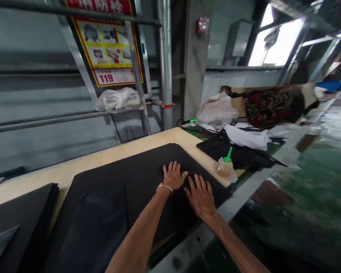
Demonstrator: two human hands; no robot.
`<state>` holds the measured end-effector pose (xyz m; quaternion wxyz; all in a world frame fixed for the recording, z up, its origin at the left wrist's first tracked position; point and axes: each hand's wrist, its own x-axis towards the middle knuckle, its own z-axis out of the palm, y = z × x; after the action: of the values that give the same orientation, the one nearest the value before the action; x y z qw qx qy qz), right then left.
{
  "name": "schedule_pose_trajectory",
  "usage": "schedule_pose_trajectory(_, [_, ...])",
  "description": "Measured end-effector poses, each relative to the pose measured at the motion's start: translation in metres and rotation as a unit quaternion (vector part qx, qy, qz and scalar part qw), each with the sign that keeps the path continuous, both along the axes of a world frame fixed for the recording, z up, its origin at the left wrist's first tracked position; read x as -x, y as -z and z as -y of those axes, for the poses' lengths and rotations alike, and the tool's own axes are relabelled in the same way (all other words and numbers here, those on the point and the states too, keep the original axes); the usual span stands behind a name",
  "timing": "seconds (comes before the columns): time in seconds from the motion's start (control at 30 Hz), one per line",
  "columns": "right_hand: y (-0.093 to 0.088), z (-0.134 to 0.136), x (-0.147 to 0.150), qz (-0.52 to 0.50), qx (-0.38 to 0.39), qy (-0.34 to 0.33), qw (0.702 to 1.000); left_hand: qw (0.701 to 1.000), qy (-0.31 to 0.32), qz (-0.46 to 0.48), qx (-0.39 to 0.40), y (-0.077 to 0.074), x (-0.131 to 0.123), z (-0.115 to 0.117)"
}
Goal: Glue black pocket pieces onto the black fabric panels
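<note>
Apparently, a Smoothing Step

Across the pale table (64, 174) lies a wide black sheet (125, 167). The left hand (174, 177) and right hand (200, 195) rest on it, spread open, gripping nothing; the next move likely calls for even pressure. Nearby, a green-tipped bottle (225, 167) stands wrapped in crumpled plastic (232, 176), contents unclear.

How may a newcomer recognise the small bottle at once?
On the pale workbench, find the black sheet under the right hand. Just past its right edge sits the small bottle. Its bright green, pointed tip distinguishes it from the black cloth alongside.
</note>
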<state>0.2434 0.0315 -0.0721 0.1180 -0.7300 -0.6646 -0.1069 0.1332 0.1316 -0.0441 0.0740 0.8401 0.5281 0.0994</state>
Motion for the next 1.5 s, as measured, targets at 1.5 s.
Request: schedule_pose_trajectory(1.5, [-0.019, -0.106, 0.012, -0.042, 0.124, -0.226, 0.965, 0.991, 0.008, -0.017, -0.134, 0.028, 0.07, 0.016])
